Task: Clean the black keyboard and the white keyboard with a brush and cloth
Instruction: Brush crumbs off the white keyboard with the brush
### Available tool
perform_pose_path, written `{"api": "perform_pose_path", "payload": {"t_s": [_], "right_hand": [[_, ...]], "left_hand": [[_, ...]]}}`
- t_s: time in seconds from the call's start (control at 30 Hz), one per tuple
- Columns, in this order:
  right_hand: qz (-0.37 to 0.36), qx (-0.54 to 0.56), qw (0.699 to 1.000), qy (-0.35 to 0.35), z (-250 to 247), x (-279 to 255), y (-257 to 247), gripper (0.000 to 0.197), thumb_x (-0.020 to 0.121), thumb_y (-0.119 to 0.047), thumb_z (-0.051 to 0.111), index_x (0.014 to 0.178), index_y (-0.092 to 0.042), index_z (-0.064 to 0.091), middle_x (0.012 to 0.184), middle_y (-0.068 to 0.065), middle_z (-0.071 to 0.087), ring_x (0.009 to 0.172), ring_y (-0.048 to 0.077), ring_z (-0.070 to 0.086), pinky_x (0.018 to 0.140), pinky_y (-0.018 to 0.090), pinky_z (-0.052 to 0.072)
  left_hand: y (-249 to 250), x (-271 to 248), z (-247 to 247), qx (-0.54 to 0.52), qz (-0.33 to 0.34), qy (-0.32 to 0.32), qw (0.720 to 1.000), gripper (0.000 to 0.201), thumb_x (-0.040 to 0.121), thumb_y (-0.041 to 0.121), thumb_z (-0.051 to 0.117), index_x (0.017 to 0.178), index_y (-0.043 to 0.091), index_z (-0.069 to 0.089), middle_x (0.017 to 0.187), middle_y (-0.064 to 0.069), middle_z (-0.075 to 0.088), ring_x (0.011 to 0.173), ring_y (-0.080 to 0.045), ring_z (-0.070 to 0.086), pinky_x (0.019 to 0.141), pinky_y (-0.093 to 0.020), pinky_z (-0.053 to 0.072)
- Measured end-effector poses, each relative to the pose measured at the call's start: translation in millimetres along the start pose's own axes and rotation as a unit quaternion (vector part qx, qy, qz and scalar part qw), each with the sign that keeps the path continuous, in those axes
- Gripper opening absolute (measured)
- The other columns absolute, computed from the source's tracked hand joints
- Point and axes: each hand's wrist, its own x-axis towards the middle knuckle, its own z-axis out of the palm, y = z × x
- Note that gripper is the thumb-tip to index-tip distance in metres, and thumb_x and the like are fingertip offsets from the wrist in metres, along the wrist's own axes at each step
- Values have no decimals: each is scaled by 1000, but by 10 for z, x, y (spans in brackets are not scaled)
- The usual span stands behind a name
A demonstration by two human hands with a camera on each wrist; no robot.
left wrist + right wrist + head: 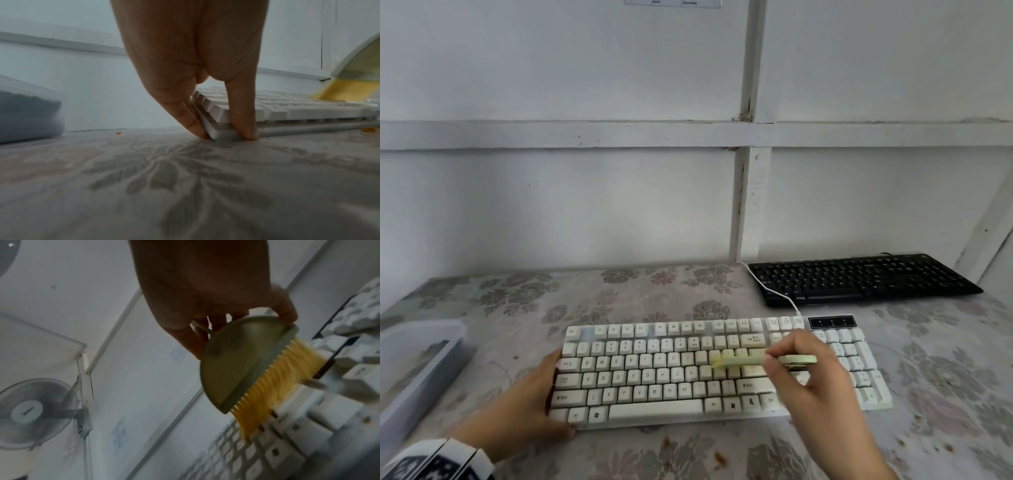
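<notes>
The white keyboard [654, 380] lies across the middle of the flowered table. My left hand [551, 401] grips its near left corner; in the left wrist view the thumb [244, 123] and a finger [185, 116] straddle that corner [218, 129]. My right hand [801, 363] pinches a pale green, half-round brush [756, 360] with yellow bristles [275, 386]. The bristles rest on the keys at the keyboard's right-centre. The brush [353, 78] is blurred. The black keyboard [859, 277] lies at the back right, untouched.
A translucent plastic box [417, 363] with something grey inside stands at the table's left edge. A white cable [774, 291] runs over the black keyboard's left end. Orange crumbs [719, 457] lie on the tablecloth. A white wall stands close behind.
</notes>
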Motion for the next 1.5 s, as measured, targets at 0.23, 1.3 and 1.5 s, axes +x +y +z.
{"api": "perform_pose_path", "payload": {"t_s": [0.23, 1.3, 1.5], "right_hand": [[19, 46, 998, -40, -212, 65, -4, 25, 83, -8, 67, 70, -28, 59, 74, -10, 61, 75, 9, 55, 60, 18, 40], [36, 21, 999, -2, -1152, 212, 276, 17, 82, -3, 66, 73, -17, 64, 69, -1, 61, 66, 9, 53, 60, 13, 39], [60, -18, 995, 80, -1258, 230, 378, 20, 84, -4, 64, 74, -21, 61, 65, -1, 58, 48, 10, 46, 41, 16, 34]], "left_hand": [[39, 2, -1, -4, 9, 10, 1000, 99, 49, 22, 79, 98, 80, 15, 110, 22, 51, 96, 5, 55, 71, -7, 44], [-58, 24, 7, -31, 18, 31, 999, 94, 31, 37, 75, 84, 88, 17, 110, 12, 59, 96, -9, 62, 78, -22, 51], [38, -23, -7, -32, 14, 10, 999, 92, 29, 37, 73, 106, 65, 31, 108, 10, 60, 93, -10, 63, 75, -22, 52]]}}
